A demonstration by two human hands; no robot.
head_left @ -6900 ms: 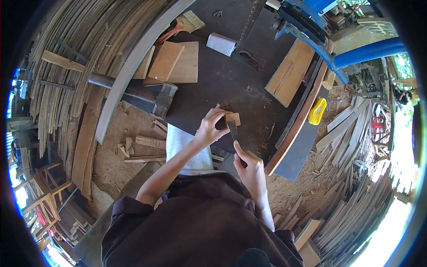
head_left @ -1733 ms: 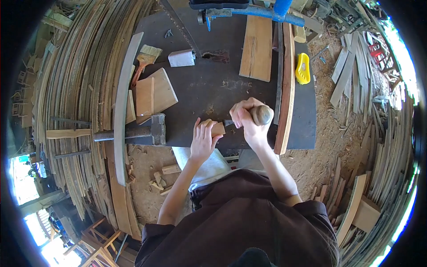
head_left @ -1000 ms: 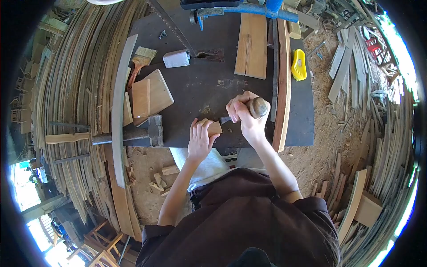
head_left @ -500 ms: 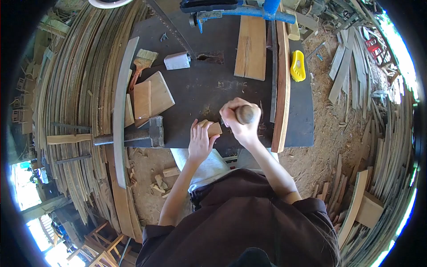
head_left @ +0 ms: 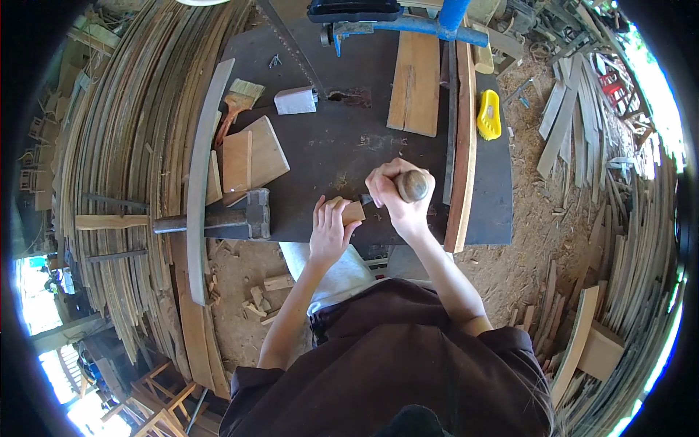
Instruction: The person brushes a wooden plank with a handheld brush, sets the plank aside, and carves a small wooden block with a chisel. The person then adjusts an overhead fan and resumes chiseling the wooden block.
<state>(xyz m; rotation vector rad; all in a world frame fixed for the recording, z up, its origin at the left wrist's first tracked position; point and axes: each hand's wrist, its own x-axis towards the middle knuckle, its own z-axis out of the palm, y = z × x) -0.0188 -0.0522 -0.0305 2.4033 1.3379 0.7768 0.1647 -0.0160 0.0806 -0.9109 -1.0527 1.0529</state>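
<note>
Near the front edge of the dark workbench [head_left: 331, 156], my left hand [head_left: 331, 231] is closed around a small wooden block [head_left: 354, 212], its fingers over the top and the thumb along the near side. Just right of it, my right hand [head_left: 403, 195] wraps a chisel [head_left: 413, 186] by its round wooden handle, the butt end facing up. A bit of the metal blade [head_left: 366, 199] shows beside the block's far right corner; the rest is hidden by my fingers.
Left on the bench are a hammer [head_left: 256, 215], flat wood pieces [head_left: 256, 156], a paintbrush [head_left: 237, 102] and a white block [head_left: 295, 101]. A saw blade [head_left: 291, 54], a blue metal frame [head_left: 408, 24], boards [head_left: 413, 84], a long beam [head_left: 461, 146] and a yellow object [head_left: 489, 115] lie beyond and right.
My right hand with the chisel has shifted slightly right, and more of the blade shows beside the block. My left hand keeps its hold. The whole view has shifted a little.
</note>
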